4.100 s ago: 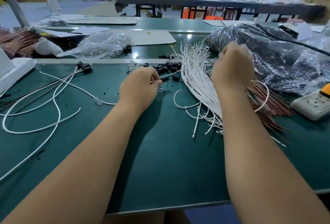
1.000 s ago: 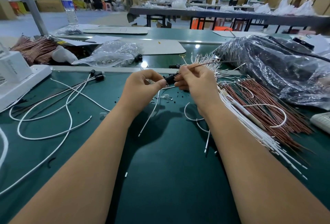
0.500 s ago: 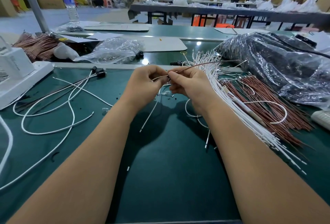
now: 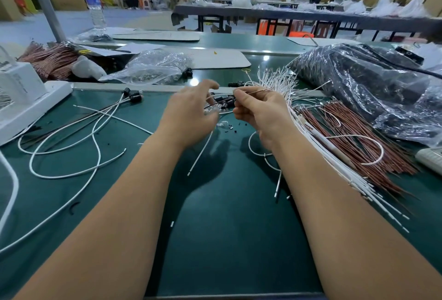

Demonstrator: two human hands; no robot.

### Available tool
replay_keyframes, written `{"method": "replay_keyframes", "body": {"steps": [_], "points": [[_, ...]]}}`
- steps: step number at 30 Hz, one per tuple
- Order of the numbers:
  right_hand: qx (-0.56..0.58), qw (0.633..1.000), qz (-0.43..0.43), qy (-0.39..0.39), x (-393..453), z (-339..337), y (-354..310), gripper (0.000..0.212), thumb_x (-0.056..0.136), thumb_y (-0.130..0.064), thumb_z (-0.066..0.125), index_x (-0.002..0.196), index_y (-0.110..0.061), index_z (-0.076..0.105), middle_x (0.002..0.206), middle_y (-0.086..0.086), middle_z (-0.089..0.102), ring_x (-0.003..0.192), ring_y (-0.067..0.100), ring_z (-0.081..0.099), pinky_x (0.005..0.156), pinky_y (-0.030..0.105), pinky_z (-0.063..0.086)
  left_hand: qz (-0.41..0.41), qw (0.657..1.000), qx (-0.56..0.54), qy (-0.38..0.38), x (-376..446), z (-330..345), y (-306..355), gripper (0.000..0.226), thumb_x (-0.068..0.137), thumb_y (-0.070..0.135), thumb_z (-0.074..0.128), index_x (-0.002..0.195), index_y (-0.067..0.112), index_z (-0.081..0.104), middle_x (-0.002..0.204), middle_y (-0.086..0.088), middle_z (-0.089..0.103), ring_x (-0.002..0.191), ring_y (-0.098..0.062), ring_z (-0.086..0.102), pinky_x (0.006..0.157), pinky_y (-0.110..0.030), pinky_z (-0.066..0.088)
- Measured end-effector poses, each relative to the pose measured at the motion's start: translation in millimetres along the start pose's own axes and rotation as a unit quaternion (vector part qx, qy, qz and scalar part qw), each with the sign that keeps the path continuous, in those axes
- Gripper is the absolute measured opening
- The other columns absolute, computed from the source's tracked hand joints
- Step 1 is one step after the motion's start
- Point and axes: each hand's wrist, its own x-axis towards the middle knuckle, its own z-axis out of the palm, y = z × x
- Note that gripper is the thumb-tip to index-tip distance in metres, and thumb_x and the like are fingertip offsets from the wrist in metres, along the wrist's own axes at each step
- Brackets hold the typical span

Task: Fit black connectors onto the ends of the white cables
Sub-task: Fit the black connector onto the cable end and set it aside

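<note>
Dozens of white cables (image 4: 299, 117) are seen fanned in a loose bundle across a green work surface (image 4: 227, 216), with a small heap of black connectors (image 4: 223, 103) lying just to the left of the bundle's far end. Between the two, a thin wire is pinched in the curled fingers of the right hand (image 4: 259, 110), its slim tip pointing away to the upper right. The left hand (image 4: 191, 110) is blurred and is held spread above the connector heap, fingers parted; no object can be made out in it.

A light touch is judged to be called for. The cables are slender, limp and nearly weightless, so a grip close to the stripped end would be needed to keep the tip from flexing away as a connector is pushed on. The connectors are small, hard and smooth, likely to roll or slip, and are best taken between thumb and forefinger by the barrel.

Each cable is sheathed in plain white, with a short bare or metal-tipped end; the connectors are stubby, dark cylinders. To the left of the bundle, several longer finished cables (image 4: 79, 137) are looped on the surface, their black-capped ends (image 4: 134, 96) lying together at the far side. Just to the right of the bundle, a sheaf of copper-coloured wires (image 4: 358, 146) is spread, and beyond it a crumpled plastic bag (image 4: 370, 89) of dark parts is heaped.
</note>
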Motion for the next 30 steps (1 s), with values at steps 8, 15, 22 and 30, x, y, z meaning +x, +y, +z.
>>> {"method": "replay_keyframes", "body": {"steps": [8,15,22,30], "points": [[-0.028,0.999,-0.015,-0.007,-2.9,2.1,-0.2,0.008,0.088,-0.004,0.067,0.082,-0.009,0.065,0.066,0.003,0.064,0.054,0.012,0.059,0.055,0.023,0.053,-0.009,1.0,-0.015,0.011,0.5,-0.5,2.6,0.014,0.093,0.018,0.054,0.087,0.013,0.066,0.072,-0.002,0.062,0.073,-0.027,0.056,0.061,-0.033,0.042],[-0.044,0.999,-0.018,-0.025,-2.1,1.2,0.4,0.008,0.088,-0.004,0.067,0.082,-0.01,0.066,0.065,0.004,0.063,0.055,0.012,0.059,0.057,0.023,0.053,-0.004,0.998,-0.059,0.003,-1.8,-0.3,5.5,0.008,0.089,0.018,0.059,0.092,0.017,0.067,0.077,0.002,0.065,0.076,-0.022,0.061,0.069,-0.034,0.05],[-0.031,0.999,-0.011,-0.021,-1.6,2.0,-0.9,0.016,0.093,-0.022,0.064,0.085,-0.008,0.062,0.066,0.006,0.066,0.056,0.017,0.062,0.056,0.026,0.053,0.01,0.993,-0.114,0.033,0.7,2.7,4.4,0.012,0.093,0.017,0.06,0.083,0.018,0.066,0.066,0.009,0.06,0.063,-0.014,0.053,0.063,-0.028,0.043],[-0.129,0.991,-0.035,0.018,1.4,0.8,4.6,0.021,0.097,-0.014,0.055,0.077,-0.012,0.059,0.066,0.005,0.063,0.051,0.013,0.059,0.052,0.024,0.051,0.018,0.997,-0.068,0.034,-1.1,4.1,5.0,0.008,0.089,0.018,0.063,0.088,0.013,0.069,0.067,0.006,0.06,0.067,-0.021,0.057,0.064,-0.032,0.048]]}}
